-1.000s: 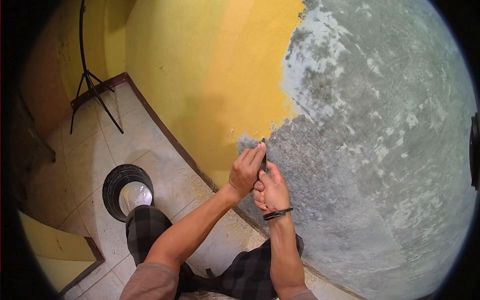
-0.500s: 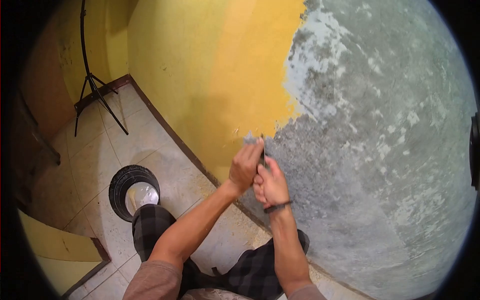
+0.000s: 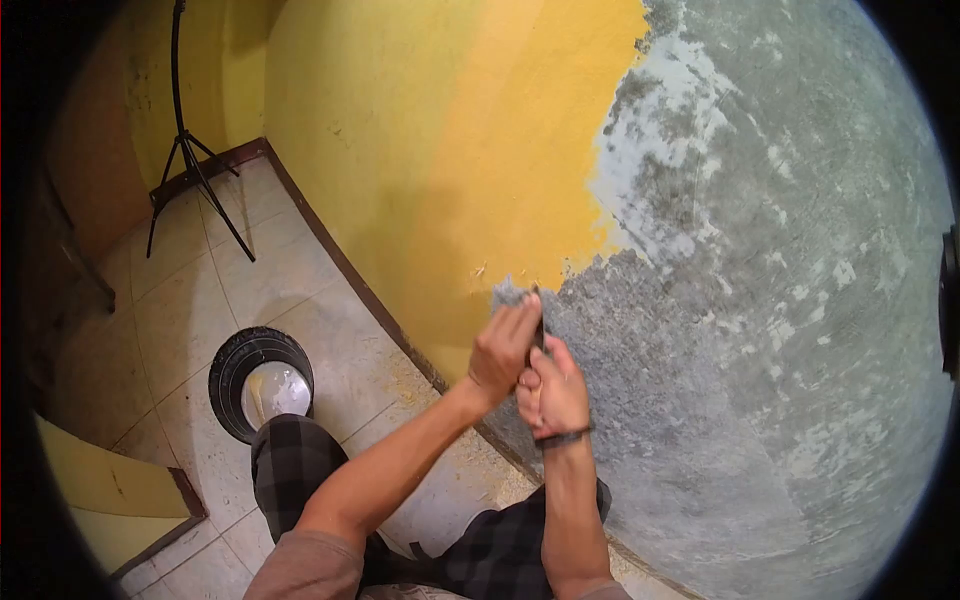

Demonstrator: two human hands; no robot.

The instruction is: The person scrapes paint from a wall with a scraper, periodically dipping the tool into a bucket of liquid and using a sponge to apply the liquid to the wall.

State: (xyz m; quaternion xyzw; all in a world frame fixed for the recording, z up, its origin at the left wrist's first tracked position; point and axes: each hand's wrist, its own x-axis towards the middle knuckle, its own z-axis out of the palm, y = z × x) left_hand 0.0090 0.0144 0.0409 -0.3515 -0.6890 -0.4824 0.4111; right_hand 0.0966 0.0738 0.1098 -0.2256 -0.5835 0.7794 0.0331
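Observation:
A thin dark scraper point(image 3: 541, 325) stands against the wall, at the lower edge of the yellow paint point(image 3: 500, 180). My right hand point(image 3: 556, 392), with a dark band at the wrist, is wrapped round its lower end. Higher up, my left hand point(image 3: 504, 347) has its fingers pressed on the blade near its tip. Both hands are close together. Bare grey wall point(image 3: 720, 330) spreads to their right, rough and patchy, and a small grey scraped spot point(image 3: 508, 292) shows just above my left fingers.
A black bucket point(image 3: 232, 385) with whitish contents stands on the tiled floor beside my knee. Behind it is a black tripod stand point(image 3: 187, 150). Yellowish flakes point(image 3: 480, 460) lie along the wall's foot. A low yellow wall end point(image 3: 120, 480) is at the lower left.
Both hands and the tool sit slightly lower and further right in the view. The wall's paint edge has also shifted right, while the bucket has shifted slightly left. The grip looks the same.

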